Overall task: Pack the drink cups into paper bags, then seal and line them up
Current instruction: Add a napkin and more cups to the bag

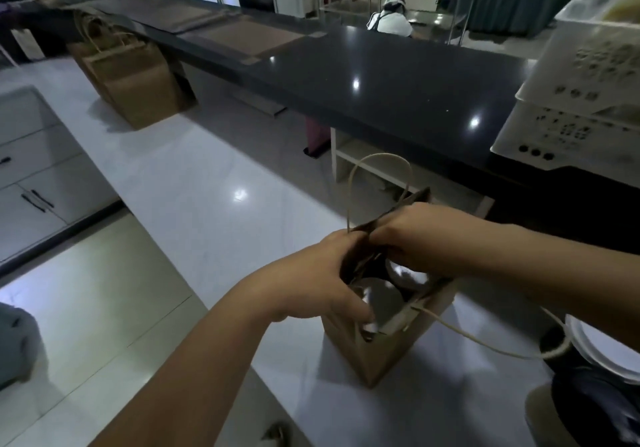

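A brown paper bag (377, 353) stands on the white counter (207, 225) in front of me, its mouth open. Inside it sit two drink cups with shiny lids (379, 299), side by side. My left hand (322, 280) grips the bag's near left rim, fingers curled over the edge. My right hand (415, 239) pinches the far rim at the top of the bag. One twine handle (381, 169) arches up behind my hands, the other trails off to the right.
A row of filled paper bags (135, 79) stands at the far left of the counter. A raised black counter (381, 83) runs behind. White perforated crates (585, 76) are stacked at right. A dark cup with a white lid (599, 353) sits at the lower right.
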